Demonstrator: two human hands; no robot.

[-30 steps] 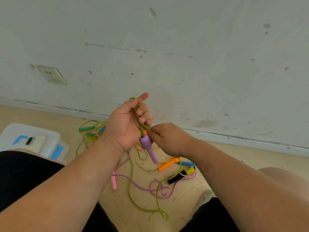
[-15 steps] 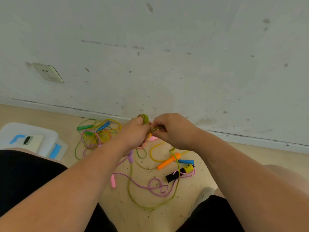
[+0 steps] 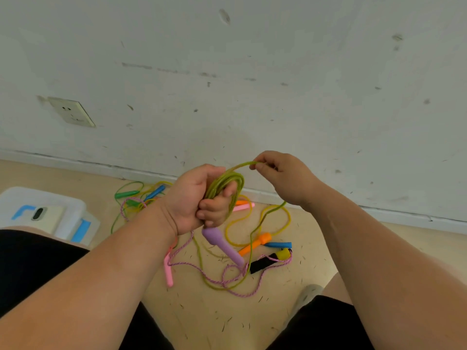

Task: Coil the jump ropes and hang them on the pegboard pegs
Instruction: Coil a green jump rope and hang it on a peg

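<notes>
Above the pale wooden floor (image 3: 202,322), a thin olive-green plastic jump rope (image 3: 222,181) sits part-coiled in hand.
A tangle of coloured jump ropes (image 3: 255,245) lies below the fingers. The left hand (image 3: 192,200) curls tight round the green loops; the right hand (image 3: 285,179), just beside and higher, pinches the loose strand. A lilac plastic handle (image 3: 222,245) hangs beneath the left fingers.

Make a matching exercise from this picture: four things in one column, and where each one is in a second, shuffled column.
1. green rope
2. purple handle
3. orange handle
4. phone

A. on the white box
B. lying on the floor
C. sticking out below the left hand
D. looped in the left hand, one strand pinched by the right hand

Pairs: 1-D, 2-C, 3-B, 4-A
</notes>
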